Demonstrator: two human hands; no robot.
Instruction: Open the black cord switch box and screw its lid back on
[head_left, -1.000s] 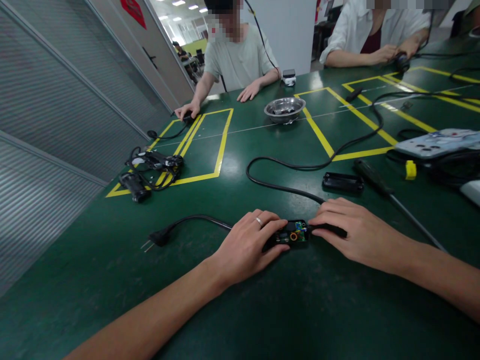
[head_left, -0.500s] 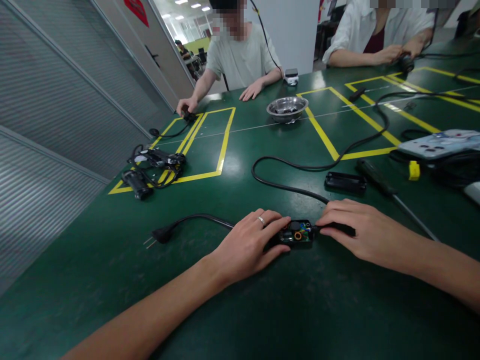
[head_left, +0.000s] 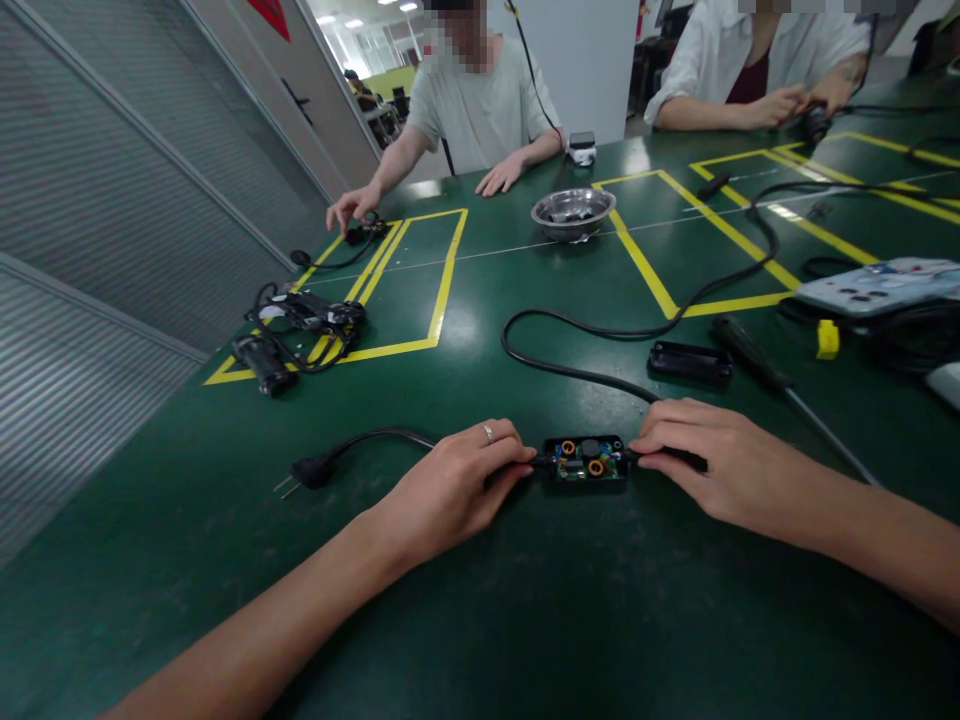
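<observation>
The left hand (head_left: 457,490) has slid off the open black case (head_left: 589,487), just below and right of the frame's centre, baring more of its circuit board (head_left: 581,463); it now pinches the plug cord (head_left: 390,432) at the case's left end. The right hand (head_left: 697,450) still grips the long cable (head_left: 585,376) at the right end, though the exact hold is hard to see.

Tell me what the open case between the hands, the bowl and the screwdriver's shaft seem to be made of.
Open case: probably black moulded plastic, going by its smooth, faintly glossy walls.
Bowl: polished metal, perhaps stainless steel, with silvery, mirror-like highlights.
Screwdriver shaft: most likely metal, with a grey, satin sheen along its length.
</observation>
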